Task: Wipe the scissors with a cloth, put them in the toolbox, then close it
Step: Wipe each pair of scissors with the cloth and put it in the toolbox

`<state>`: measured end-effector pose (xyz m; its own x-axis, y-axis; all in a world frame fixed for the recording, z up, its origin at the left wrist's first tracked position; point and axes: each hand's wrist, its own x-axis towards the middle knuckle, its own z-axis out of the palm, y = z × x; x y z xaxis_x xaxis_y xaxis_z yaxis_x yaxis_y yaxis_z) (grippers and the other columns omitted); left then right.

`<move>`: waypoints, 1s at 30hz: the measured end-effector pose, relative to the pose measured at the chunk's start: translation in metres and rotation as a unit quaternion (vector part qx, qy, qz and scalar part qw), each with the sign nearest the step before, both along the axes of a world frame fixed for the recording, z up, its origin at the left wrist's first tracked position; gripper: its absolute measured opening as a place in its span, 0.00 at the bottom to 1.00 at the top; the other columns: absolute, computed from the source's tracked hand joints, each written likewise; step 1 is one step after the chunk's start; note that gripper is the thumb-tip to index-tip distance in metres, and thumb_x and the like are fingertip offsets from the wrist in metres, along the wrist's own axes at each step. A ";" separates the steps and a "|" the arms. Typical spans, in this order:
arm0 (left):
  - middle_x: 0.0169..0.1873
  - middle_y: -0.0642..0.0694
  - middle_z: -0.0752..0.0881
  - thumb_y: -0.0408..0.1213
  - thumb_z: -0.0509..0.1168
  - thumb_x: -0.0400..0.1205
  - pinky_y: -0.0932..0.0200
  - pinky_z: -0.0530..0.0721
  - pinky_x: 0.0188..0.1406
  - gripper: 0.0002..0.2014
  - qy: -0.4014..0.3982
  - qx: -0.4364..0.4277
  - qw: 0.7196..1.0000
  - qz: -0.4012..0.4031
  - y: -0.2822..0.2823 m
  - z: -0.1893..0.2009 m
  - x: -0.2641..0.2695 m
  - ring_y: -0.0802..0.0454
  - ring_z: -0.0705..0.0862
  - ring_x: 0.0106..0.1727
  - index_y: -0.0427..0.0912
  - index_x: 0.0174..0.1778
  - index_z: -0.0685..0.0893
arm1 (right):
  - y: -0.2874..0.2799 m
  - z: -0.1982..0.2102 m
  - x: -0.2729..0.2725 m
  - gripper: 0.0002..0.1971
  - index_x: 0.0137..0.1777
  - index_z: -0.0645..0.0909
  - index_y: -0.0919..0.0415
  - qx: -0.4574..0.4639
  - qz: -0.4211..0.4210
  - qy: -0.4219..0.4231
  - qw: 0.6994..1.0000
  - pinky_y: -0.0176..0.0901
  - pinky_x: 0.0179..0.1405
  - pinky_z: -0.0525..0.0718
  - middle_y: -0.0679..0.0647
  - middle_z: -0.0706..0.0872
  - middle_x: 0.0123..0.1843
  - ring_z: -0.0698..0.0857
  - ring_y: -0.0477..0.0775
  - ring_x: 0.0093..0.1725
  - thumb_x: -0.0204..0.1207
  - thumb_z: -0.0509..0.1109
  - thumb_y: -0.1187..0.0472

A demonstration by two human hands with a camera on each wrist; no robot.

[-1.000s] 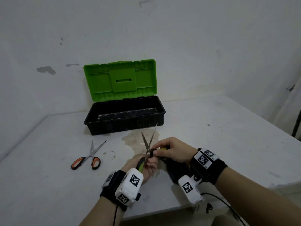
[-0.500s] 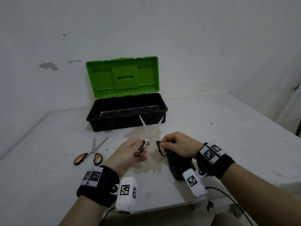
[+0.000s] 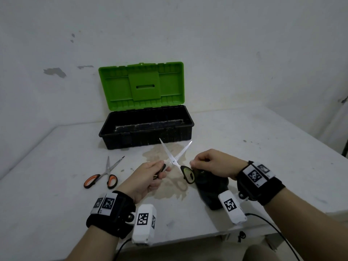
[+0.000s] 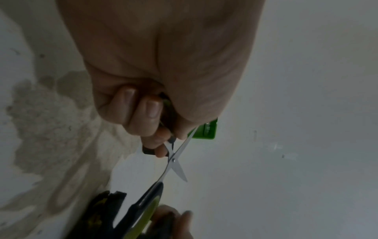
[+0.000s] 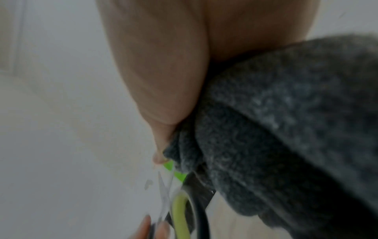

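Note:
Green-handled scissors (image 3: 176, 162) hang above the table with their blades spread in an X pointing at the toolbox. My left hand (image 3: 162, 170) grips one handle; in the left wrist view its fingers (image 4: 151, 122) curl round it beside the pivot of the scissors (image 4: 173, 160). My right hand (image 3: 197, 163) holds the other handle together with a dark grey cloth (image 3: 211, 185), which hangs down to the table. In the right wrist view the cloth (image 5: 286, 129) is bunched under the palm, above the scissors (image 5: 180, 210). The black toolbox (image 3: 146, 139) stands open behind, green lid (image 3: 141, 85) upright.
A second pair of scissors with orange handles (image 3: 102, 176) lies on the white table (image 3: 263, 147) to the left of my left hand. A brownish stain (image 3: 162, 153) marks the table in front of the toolbox. The table's near edge runs under my wrists.
The blades have gone from nearly together to a wide X. My hands have moved apart, each pulling its handle, and my left wrist has dropped lower and turned.

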<state>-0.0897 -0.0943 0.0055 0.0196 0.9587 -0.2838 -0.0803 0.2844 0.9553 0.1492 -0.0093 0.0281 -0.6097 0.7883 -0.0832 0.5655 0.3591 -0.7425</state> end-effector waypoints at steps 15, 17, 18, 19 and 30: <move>0.28 0.53 0.73 0.46 0.57 0.90 0.60 0.55 0.24 0.14 0.011 0.039 0.998 0.037 0.004 -0.013 0.032 0.58 0.62 0.23 0.39 0.53 0.82 | -0.008 -0.009 -0.023 0.08 0.54 0.89 0.57 0.315 -0.054 0.126 0.939 0.31 0.53 0.80 0.48 0.86 0.50 0.84 0.43 0.47 0.75 0.77 0.62; 0.28 0.53 0.73 0.46 0.57 0.90 0.56 0.52 0.28 0.14 -0.002 0.044 0.998 0.042 0.004 -0.013 0.033 0.57 0.61 0.24 0.39 0.51 0.81 | -0.006 -0.010 -0.021 0.09 0.53 0.91 0.55 0.328 -0.049 0.130 0.934 0.24 0.52 0.77 0.48 0.86 0.49 0.83 0.40 0.46 0.74 0.78 0.58; 0.28 0.53 0.73 0.46 0.57 0.90 0.54 0.50 0.30 0.14 -0.005 0.047 0.998 0.044 0.004 -0.012 0.033 0.57 0.61 0.24 0.39 0.51 0.81 | -0.006 -0.010 -0.022 0.09 0.54 0.92 0.54 0.329 -0.048 0.125 0.935 0.24 0.52 0.76 0.47 0.86 0.49 0.82 0.39 0.46 0.74 0.78 0.56; 0.28 0.52 0.73 0.46 0.57 0.90 0.53 0.50 0.31 0.14 -0.006 0.050 0.998 0.046 0.005 -0.012 0.033 0.57 0.60 0.24 0.38 0.52 0.81 | -0.006 -0.009 -0.023 0.11 0.55 0.92 0.53 0.323 -0.044 0.117 0.938 0.27 0.53 0.78 0.47 0.86 0.49 0.83 0.40 0.46 0.75 0.77 0.53; 0.28 0.51 0.74 0.42 0.55 0.91 0.58 0.53 0.26 0.14 -0.001 0.066 0.997 0.033 0.003 -0.013 0.034 0.57 0.60 0.23 0.36 0.51 0.81 | -0.007 -0.007 -0.030 0.08 0.52 0.91 0.56 0.345 -0.048 0.076 0.934 0.49 0.48 0.86 0.50 0.89 0.48 0.88 0.51 0.45 0.75 0.76 0.58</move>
